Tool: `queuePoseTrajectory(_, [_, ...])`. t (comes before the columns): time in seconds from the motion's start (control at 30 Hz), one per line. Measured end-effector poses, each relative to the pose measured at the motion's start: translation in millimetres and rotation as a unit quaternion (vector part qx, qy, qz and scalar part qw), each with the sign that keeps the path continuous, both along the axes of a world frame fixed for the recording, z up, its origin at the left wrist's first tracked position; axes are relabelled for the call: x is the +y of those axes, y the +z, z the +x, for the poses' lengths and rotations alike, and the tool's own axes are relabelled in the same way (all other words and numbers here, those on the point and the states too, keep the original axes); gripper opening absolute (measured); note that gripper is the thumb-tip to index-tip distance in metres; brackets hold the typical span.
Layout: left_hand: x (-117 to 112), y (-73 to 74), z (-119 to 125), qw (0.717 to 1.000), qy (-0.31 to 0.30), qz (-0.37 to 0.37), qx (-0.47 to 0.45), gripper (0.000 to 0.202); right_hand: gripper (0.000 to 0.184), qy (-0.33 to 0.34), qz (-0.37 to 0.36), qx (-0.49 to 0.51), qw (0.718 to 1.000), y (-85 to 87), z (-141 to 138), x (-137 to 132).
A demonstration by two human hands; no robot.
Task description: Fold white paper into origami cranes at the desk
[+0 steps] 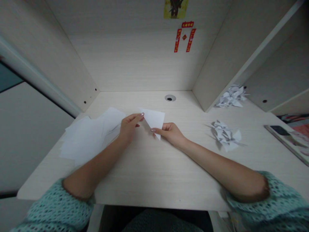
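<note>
A personal study nook, though whether in a home or a dormitory the view does not settle. The pale wood-grain desk [154,180] has upright side panels [217,61] and a round cable hole [170,98] near its back panel [130,58], where small red stickers [177,40], arranged like doorway couplets, and a yellow picture [167,11] add private decoration.

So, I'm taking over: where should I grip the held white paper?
Probably pinch the white paper at its far right corner, from the far side: it juts free, while the left hand holds the left end and the right hand the near end.
</note>
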State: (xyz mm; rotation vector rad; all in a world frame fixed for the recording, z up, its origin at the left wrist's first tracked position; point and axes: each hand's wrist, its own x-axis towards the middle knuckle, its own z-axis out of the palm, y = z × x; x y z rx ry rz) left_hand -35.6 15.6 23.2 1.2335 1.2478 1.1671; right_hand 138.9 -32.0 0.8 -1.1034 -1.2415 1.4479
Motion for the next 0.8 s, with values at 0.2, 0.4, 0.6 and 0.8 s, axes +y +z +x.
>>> queuePoseTrajectory(0.2, [-3, -3.7, 3, 0.997, 0.009, 0.058, 0.047, 0.033, 0.030, -0.013, -0.018, -0.012, 1.000, 0.5, 1, 1])
queuePoseTrajectory(0.4, [0, -4.5, 2, 0.995, 0.021, 0.078, 0.062, 0.035, 0.037, -0.050, 0.007, 0.037, 0.998, -0.4, 1, 4])
queuePoseTrajectory(0.6, [0, -6.5, 2, 0.992, 0.016, 0.088, 0.090, 0.031, 0.025, -0.133, 0.024, 0.111, 0.985, -0.7, 1, 7])
queuePoseTrajectory(0.8, [-4, -3.4, 3, 0.982, -0.009, 0.114, 0.150, 0.030, 0.023, -0.207, 0.065, 0.055, 0.975, 10.3, 2, 3])
